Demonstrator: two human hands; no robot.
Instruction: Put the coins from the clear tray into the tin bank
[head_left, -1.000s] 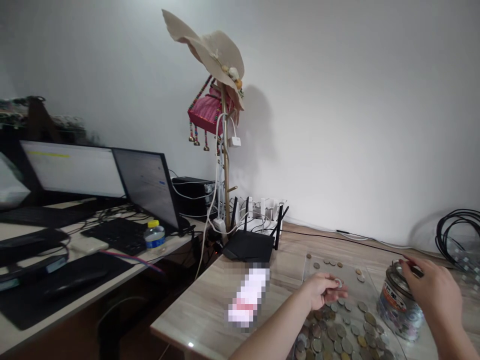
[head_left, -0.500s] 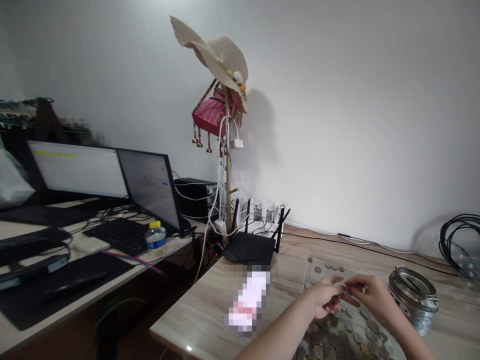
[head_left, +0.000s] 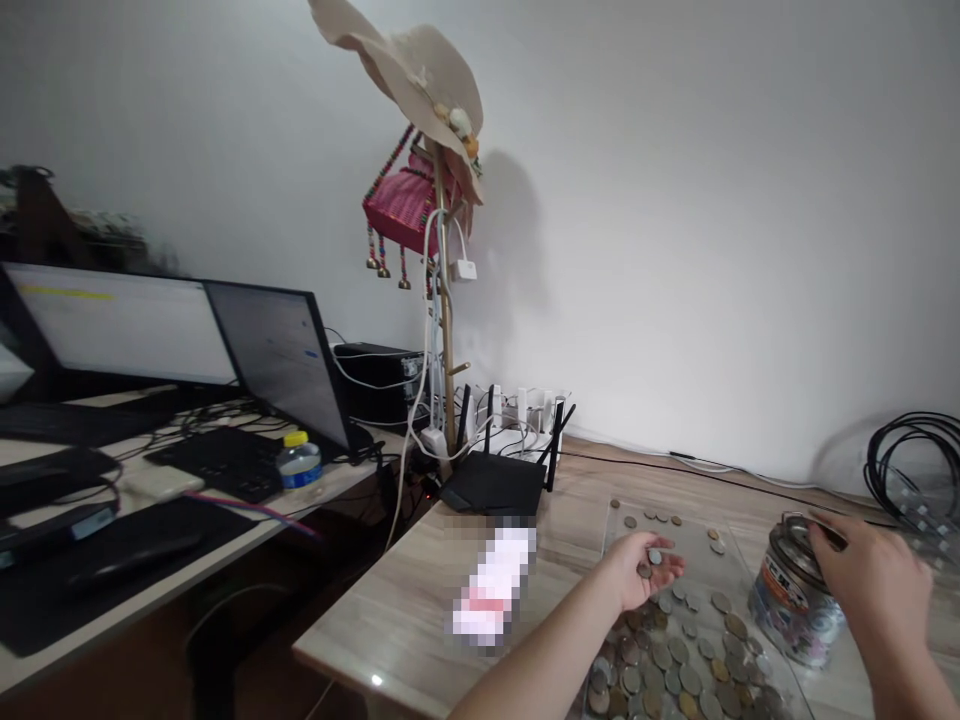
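The left hand (head_left: 643,574) is palm up, loosely spread, with two coins (head_left: 655,557) resting on it, above loose coins (head_left: 690,681) on a clear sheet (head_left: 694,552). To the right stands a tin (head_left: 787,606); the right hand (head_left: 874,572) bends over its lid, and I cannot tell whether those fingers grip anything. A black router (head_left: 499,484) sits far left.

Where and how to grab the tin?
Probably best around the round side wall of the tin, from the left: it stands upright, that flank is exposed above low-lying coins, and the right hand covers part of the lid.
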